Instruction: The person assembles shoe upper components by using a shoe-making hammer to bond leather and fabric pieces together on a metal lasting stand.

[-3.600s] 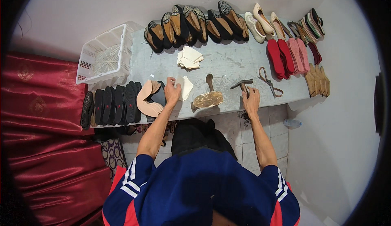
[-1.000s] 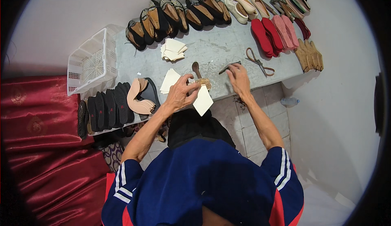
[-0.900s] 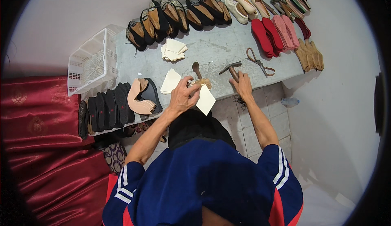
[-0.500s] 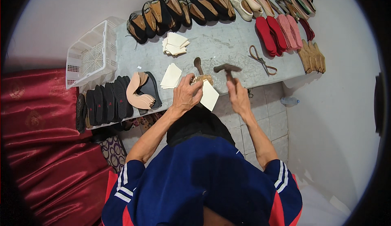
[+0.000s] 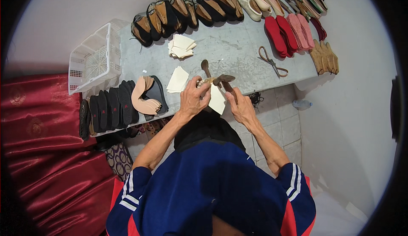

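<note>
My right hand (image 5: 242, 108) is closed round the handle of a hammer (image 5: 224, 79), whose dark metal head is low over the near edge of the table. Just left of it, my left hand (image 5: 195, 98) has bent fingers pressed against the edge of a cream sheet (image 5: 218, 100), which slants down toward my lap. A small tan piece (image 5: 207, 81) shows between the left fingertips and the hammer head; its kind cannot be told. Beyond it a dark, spoon-shaped metal end (image 5: 205, 67) sticks up. Cream sheets (image 5: 177, 80) lie beside my left hand, with another pile (image 5: 182, 46) farther back.
Black shoes (image 5: 170, 12) and pale shoes (image 5: 257, 0) line the back of the table (image 5: 236, 36). Red insoles (image 5: 280, 36) and scissors (image 5: 273, 61) are at the right. Black soles (image 5: 114, 106), peach pieces (image 5: 144, 93) and a white basket (image 5: 94, 55) occupy the left.
The hammer has come down and left, from raised beside the tan piece to low next to my left fingers. My left hand has hardly moved.
</note>
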Tool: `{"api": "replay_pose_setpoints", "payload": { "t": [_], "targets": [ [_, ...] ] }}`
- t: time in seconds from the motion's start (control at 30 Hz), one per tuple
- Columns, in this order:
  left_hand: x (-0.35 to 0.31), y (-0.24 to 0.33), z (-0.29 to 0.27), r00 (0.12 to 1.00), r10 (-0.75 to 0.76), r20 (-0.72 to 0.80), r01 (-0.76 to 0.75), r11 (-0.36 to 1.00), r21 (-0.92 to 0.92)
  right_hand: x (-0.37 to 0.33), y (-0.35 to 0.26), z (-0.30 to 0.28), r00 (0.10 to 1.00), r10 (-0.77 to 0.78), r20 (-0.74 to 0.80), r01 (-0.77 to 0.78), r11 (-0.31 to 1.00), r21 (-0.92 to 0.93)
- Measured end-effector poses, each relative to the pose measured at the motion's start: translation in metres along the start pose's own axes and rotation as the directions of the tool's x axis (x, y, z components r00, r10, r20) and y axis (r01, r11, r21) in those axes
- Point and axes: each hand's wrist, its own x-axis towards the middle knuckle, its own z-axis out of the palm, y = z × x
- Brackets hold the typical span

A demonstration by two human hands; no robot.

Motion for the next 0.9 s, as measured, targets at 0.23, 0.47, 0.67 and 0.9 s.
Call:
{"api": "replay_pose_setpoints", "payload": {
  "t": [0.23, 0.47, 0.67, 0.9],
  "targets": [
    [0.002, 0.008, 0.009, 0.996, -0.074, -0.042, 0.073, 0.997, -0.004, 0.000, -0.009, 0.002, 0.986, -0.045, -0.163, 0.075, 0.981, 0.181],
    [-0.002, 0.000, 0.008, 0.992, -0.073, -0.104, 0.066, 0.995, -0.070, 0.010, 0.004, 0.019, 0.989, -0.073, -0.128, 0.079, 0.996, 0.039],
    [-0.006, -0.007, 0.001, 0.994, -0.096, -0.046, 0.088, 0.984, -0.157, 0.010, 0.006, 0.017, 0.983, -0.090, -0.158, 0.099, 0.994, 0.047],
    [-0.004, -0.007, 0.001, 0.998, -0.022, -0.059, 0.016, 0.996, -0.088, 0.007, 0.000, 0.014, 0.981, -0.132, -0.144, 0.140, 0.989, 0.050]
  ]
}}
